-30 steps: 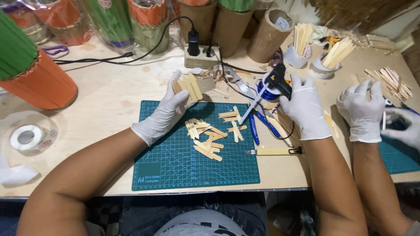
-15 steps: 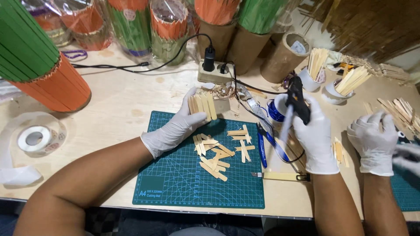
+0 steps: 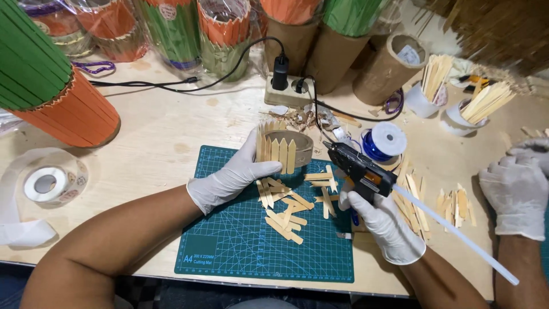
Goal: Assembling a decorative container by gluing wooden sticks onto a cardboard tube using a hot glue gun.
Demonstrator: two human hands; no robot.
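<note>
Head view: the left hand (image 3: pixel 237 171), in a white glove, is closing its fingers around a cardboard ring (image 3: pixel 284 150) whose outer wall is carrying a row of pointed wooden sticks standing upright side by side. The hand is holding this ring at the top edge of the green cutting mat (image 3: pixel 240 229), tilted so that the stick-covered face is pointing toward the camera.

The right hand (image 3: pixel 380 220), also gloved, is wrapping fully around the grip of a black glue gun (image 3: pixel 360 167). The gun's nozzle is pointing toward the ring, just beside its right edge; whether it is touching cannot be told. A clear glue stick (image 3: pixel 457 234) is projecting from the back of the gun, running past the mat's right edge.

On the mat, below the ring and between the two hands, loose wooden sticks (image 3: pixel 291 203) are lying in a scattered pile. More flat sticks (image 3: pixel 412 194) are lying on the wooden table (image 3: pixel 166 131) to the right of the mat.

Behind the mat, a power strip (image 3: pixel 286 94) is sitting with a black plug in it, and a blue wire spool (image 3: pixel 384 140) is standing to the mat's upper right. Well left of the mat, a tape roll (image 3: pixel 43 183) is lying flat.

At the far right, another person's gloved hands (image 3: pixel 517 183) are working well apart from the mat.
</note>
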